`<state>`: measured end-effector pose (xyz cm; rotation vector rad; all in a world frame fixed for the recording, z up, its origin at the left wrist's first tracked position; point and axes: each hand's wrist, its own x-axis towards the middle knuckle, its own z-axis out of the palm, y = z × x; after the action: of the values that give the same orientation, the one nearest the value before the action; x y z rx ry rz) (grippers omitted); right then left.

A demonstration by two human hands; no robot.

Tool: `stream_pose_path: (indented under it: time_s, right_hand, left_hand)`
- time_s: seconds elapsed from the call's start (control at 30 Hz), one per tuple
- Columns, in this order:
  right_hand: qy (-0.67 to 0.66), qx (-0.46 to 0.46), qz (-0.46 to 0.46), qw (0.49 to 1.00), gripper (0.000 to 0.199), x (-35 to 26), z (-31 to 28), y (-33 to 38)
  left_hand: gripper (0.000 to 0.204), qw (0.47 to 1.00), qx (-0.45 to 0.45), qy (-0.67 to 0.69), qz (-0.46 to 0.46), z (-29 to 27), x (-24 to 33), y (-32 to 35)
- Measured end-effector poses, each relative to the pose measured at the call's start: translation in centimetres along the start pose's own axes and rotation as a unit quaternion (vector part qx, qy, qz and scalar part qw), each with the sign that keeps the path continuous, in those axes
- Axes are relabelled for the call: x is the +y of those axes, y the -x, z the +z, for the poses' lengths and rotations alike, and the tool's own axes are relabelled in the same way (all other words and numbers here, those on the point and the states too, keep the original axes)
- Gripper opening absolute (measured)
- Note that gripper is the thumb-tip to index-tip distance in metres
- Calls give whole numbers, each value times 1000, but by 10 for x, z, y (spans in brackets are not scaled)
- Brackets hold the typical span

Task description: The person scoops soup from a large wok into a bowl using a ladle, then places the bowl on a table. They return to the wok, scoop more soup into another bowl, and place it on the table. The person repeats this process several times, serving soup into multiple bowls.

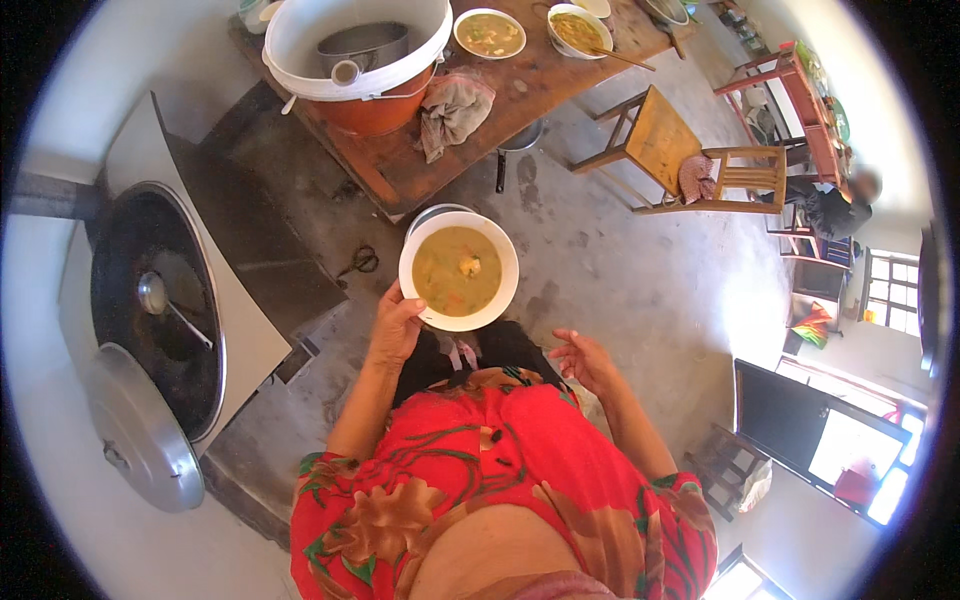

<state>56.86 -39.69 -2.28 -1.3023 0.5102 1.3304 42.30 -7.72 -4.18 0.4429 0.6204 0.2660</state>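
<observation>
Left hand (395, 330) grips rim of round white bowl (459, 271), yellowish, probably lumpy soup; right hand (583, 360) open, empty.

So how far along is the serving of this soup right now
Done: two filled bowls already sit on the wooden table. In hand: the left hand carries a third white bowl of soup by its rim, while the right hand is empty and open. Left: that bowl is not yet on the table, and the big wok still stands uncovered with its ladle inside.

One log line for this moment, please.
left hand: holds white bowl of yellow soup by rim | right hand: empty, open | wooden table ahead
</observation>
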Motion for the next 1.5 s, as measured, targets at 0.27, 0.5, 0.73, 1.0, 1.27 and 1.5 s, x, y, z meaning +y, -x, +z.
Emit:
stream_pose_path:
  time_s: [0.27, 0.5, 0.73, 1.0, 1.27, 1.5]
  right_hand:
    - [-25, -39, -9, 999, 50, -51, -96, -19]
    - [67, -33, -26, 997, 50, -132, -203, -53]
    - [106, 8, -35, 994, 51, -175, -277, -42]
    - [89, -14, -26, 996, 52, -161, -249, -41]
    - [59, 60, -29, 996, 55, -161, -275, -4]
    - [49, 61, 3, 997, 57, -183, -299, -44]
  left_hand:
    - [57, 997, 12, -22, 76, 51, -52, -46]
    - [59, 989, 50, 16, 140, 144, -95, -86]
    - [51, 980, 20, 75, 185, 198, -119, -128]
    - [43, 980, -33, 16, 197, 208, -102, -171]
    - [42, 980, -49, 25, 189, 238, -62, -218]
    - [45, 977, -38, 1, 210, 262, -36, -296]
